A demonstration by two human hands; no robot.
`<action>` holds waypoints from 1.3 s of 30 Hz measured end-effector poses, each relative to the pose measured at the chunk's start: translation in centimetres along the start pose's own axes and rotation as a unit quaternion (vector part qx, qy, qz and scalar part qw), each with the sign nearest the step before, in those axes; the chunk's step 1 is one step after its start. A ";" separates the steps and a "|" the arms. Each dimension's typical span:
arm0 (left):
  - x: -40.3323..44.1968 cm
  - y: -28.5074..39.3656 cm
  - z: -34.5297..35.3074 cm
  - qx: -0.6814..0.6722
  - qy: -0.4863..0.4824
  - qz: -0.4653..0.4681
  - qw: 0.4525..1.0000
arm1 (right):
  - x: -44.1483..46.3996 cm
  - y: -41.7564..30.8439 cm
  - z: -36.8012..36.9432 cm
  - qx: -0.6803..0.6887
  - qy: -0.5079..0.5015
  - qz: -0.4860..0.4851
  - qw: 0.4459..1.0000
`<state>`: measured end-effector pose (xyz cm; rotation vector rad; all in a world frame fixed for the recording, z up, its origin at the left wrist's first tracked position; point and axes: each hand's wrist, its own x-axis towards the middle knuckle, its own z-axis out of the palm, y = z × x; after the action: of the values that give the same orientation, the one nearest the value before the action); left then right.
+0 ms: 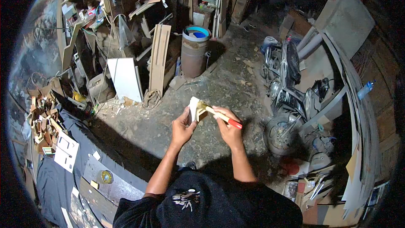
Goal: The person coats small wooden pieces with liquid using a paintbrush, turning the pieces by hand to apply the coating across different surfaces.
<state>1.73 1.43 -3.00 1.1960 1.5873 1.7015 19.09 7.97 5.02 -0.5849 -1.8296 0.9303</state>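
Note:
In my left hand [182,130] is a small pale piece [193,105], perhaps wood, pinched upright between thumb and fingers. My right hand [229,129] grips a paintbrush [221,116] with a light handle and a red end. The brush points up and left, and its bristles appear to touch the pale piece. Exactly where they meet is too small to make out. Both hands are in front of my body, above the floor. On the bench at the lower left stands a glass jar [105,177] with something yellowish in it.
Wood offcuts [44,128] are heaped at the left beside a dark cloth [63,120]. A brown barrel [195,57] with a blue rim stands ahead, near a white board [125,79] and leaning planks [159,59]. A motorcycle [291,84] and long sheets [366,114] occupy the right side.

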 end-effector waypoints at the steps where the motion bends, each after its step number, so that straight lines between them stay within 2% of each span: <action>1: 0.2 -0.1 -0.1 -0.016 0.028 0.020 0.999 | -0.1 0.2 0.0 0.024 0.005 0.012 1.000; 3: 0.2 0.2 -0.5 -0.033 0.058 0.040 0.997 | -0.4 0.1 -0.3 0.020 -0.012 0.010 1.000; 5: -0.1 1.1 -1.2 0.103 0.042 0.024 0.993 | -0.5 -0.6 -0.5 -0.012 -0.026 0.042 0.999; 6: -0.1 1.3 -1.2 0.103 0.043 0.024 0.993 | -0.5 -0.8 -0.5 -0.012 -0.027 0.042 0.999; 8: -0.2 1.5 -1.3 0.239 0.066 0.140 0.959 | -0.5 -1.3 -0.4 -0.041 0.007 0.001 0.999; 12: -0.2 2.8 -1.1 0.241 0.061 0.164 0.955 | -0.2 -2.2 -0.2 -0.032 0.021 -0.030 0.999; 15: -0.4 3.6 -1.3 0.284 0.048 0.144 0.947 | -0.1 -1.9 0.0 -0.062 0.022 -0.023 0.998; 17: -0.5 4.0 -1.3 0.312 0.050 0.169 0.934 | 0.0 -1.6 -0.1 -0.111 0.035 -0.017 0.993; 21: -0.7 4.3 -1.0 0.355 0.040 0.210 0.910 | 0.0 -2.3 0.5 -0.103 0.046 -0.062 0.992; 25: -0.5 3.5 -1.5 0.379 0.055 0.174 0.907 | -0.3 -2.5 0.5 -0.157 0.000 -0.015 0.988; 27: -0.3 3.6 -1.7 0.378 0.066 0.159 0.910 | -0.4 -2.6 0.1 -0.184 -0.034 0.066 0.980; 28: -0.2 4.0 -1.8 0.390 0.059 0.170 0.903 | -0.5 -2.4 0.1 -0.185 -0.034 0.065 0.980; 30: -0.3 4.0 -1.9 0.402 0.055 0.177 0.897 | -0.6 -2.2 0.5 -0.111 0.014 -0.008 0.994; 31: -0.4 3.8 -1.8 0.399 0.045 0.192 0.895 | -0.5 -2.4 0.7 -0.112 0.013 -0.008 0.994; 33: -0.6 3.8 -1.4 0.394 0.033 0.209 0.894 | 0.1 -3.0 1.0 -0.142 0.034 -0.087 0.985; 39: -0.4 3.5 -1.6 0.379 0.050 0.212 0.899 | -0.7 -2.3 0.4 -0.177 -0.008 -0.032 0.984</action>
<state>1.20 -0.38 0.35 1.9720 2.2926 1.4058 19.09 5.92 6.42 -0.7320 -2.0319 0.5692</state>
